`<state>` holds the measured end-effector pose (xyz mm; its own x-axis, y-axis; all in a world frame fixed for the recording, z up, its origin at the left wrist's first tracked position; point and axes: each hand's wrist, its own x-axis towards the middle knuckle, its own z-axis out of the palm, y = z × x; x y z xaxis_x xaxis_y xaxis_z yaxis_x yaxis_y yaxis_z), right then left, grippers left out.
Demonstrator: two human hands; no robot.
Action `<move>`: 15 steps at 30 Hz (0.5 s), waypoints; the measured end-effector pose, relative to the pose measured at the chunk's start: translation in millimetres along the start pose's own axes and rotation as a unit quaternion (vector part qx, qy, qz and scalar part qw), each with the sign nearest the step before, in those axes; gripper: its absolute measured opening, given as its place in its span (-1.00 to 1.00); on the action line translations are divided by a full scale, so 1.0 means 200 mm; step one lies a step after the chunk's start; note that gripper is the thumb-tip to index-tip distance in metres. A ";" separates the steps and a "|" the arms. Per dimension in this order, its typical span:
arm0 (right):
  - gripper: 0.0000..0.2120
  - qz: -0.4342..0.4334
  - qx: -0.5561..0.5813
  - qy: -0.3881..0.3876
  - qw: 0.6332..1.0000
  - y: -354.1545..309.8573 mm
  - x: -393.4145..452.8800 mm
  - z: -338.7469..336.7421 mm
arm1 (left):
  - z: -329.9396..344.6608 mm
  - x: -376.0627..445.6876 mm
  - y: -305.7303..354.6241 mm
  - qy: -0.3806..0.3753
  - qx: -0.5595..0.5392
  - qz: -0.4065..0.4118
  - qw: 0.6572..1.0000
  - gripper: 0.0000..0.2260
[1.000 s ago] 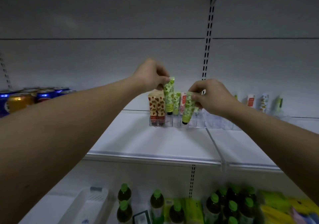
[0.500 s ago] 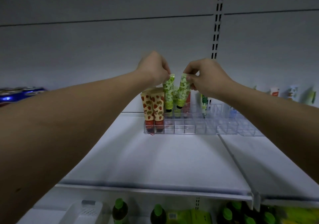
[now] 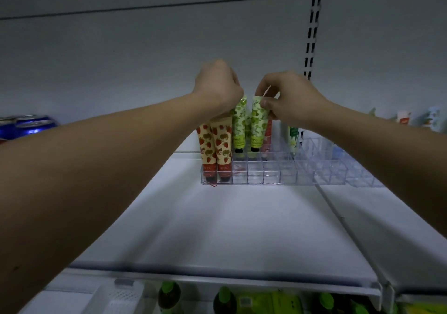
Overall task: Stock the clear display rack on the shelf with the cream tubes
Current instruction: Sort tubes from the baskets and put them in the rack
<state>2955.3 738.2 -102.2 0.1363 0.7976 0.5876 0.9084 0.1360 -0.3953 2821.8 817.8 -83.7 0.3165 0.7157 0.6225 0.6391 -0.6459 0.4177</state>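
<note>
At the back edge of the white shelf (image 3: 242, 229), we reach both bare arms toward the clear display rack (image 3: 273, 174), which stands against the rear wall. Our left hand (image 3: 217, 84) pinches the top of 1 green-patterned cream tube (image 3: 239, 125), and our right hand (image 3: 290, 98) pinches the top of a 2nd green tube (image 3: 257, 125) just beside it. Both tubes stand upright, caps down, in neighbouring compartments of the rack's back row. In the front row at the rack's left end, 2 strawberry-print tubes (image 3: 215, 151) stand side by side, touching. A red-and-white tube (image 3: 267, 137) stands behind the 2nd green tube, partly hidden. Most front compartments to the right hold nothing. Blue cans (image 3: 31, 125) sit at the shelf's far left edge. Green-capped bottles (image 3: 169, 294) show on the level below.
</note>
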 end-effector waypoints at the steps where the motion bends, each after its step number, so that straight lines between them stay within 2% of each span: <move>1: -0.89 0.000 0.001 0.000 1.000 0.00 0.00 0.00 | 0.00 0.00 0.00 0.003 0.002 -0.001 1.000 -0.86; 6: -0.90 0.000 0.003 0.002 1.000 0.02 0.00 0.02 | 0.03 -0.01 -0.01 -0.007 0.017 -0.014 1.000 -0.86; 15: -0.89 -0.009 -0.001 -0.022 1.000 0.03 0.01 0.07 | 0.05 -0.01 0.01 -0.111 0.077 -0.036 0.990 -0.82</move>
<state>2954.7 748.3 -113.3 0.1018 0.8204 0.5626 0.9111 0.1501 -0.3838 2829.2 818.0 -90.6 0.4019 0.8100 0.4271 0.7590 -0.5556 0.3394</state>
